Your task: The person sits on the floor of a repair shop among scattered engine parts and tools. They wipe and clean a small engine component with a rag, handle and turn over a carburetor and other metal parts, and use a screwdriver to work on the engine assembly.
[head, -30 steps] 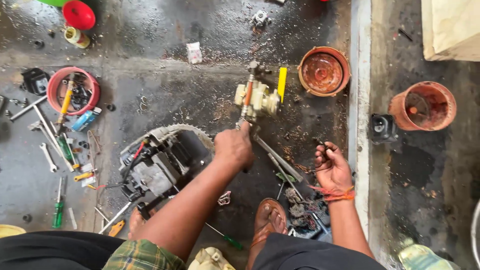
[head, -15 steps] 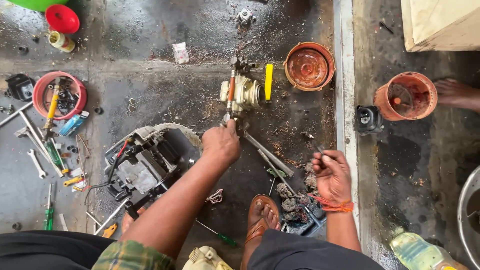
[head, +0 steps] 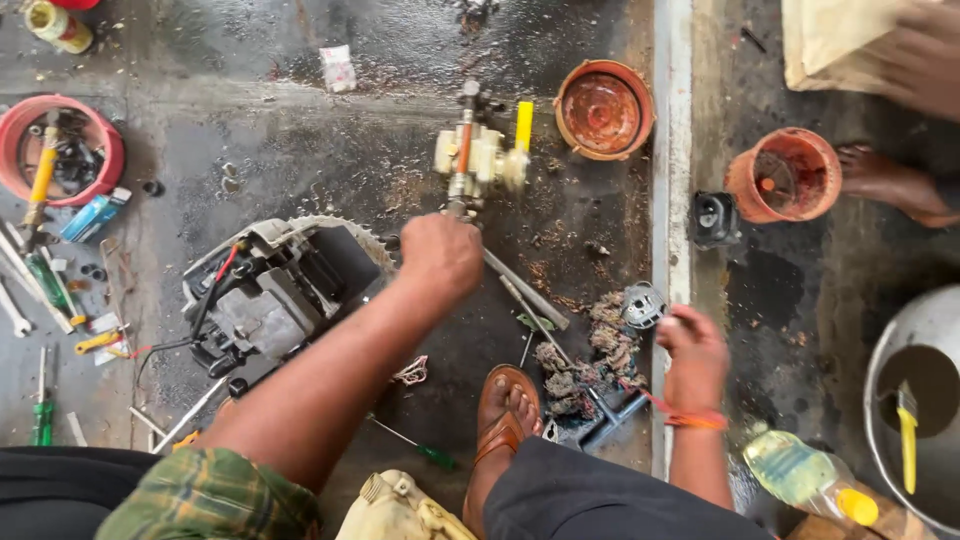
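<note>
My left hand (head: 440, 255) is closed around the near end of a long tool with an orange grip (head: 463, 148). The tool runs away from me into a small cream-coloured engine part (head: 482, 160) on the wet concrete floor. A yellow-handled piece (head: 523, 124) sticks out of that part. My right hand (head: 690, 352), with an orange thread at the wrist, is curled into a fist beside a small round metal part (head: 643, 305) and a pile of dirty debris (head: 585, 360). What the fist holds is hidden.
A stripped engine with a toothed wheel (head: 270, 300) lies left. A red bowl of tools (head: 15, 130) and loose wrenches are far left. Two orange pots (head: 603, 108) (head: 785, 175), a metal basin with a yellow brush (head: 905, 420) and another person's foot (head: 890, 180) are right.
The view has shifted right and closer. My left hand stays on the tool. My right hand has drawn back from the debris pile towards the raised floor strip. Another person's foot and hand have appeared.
</note>
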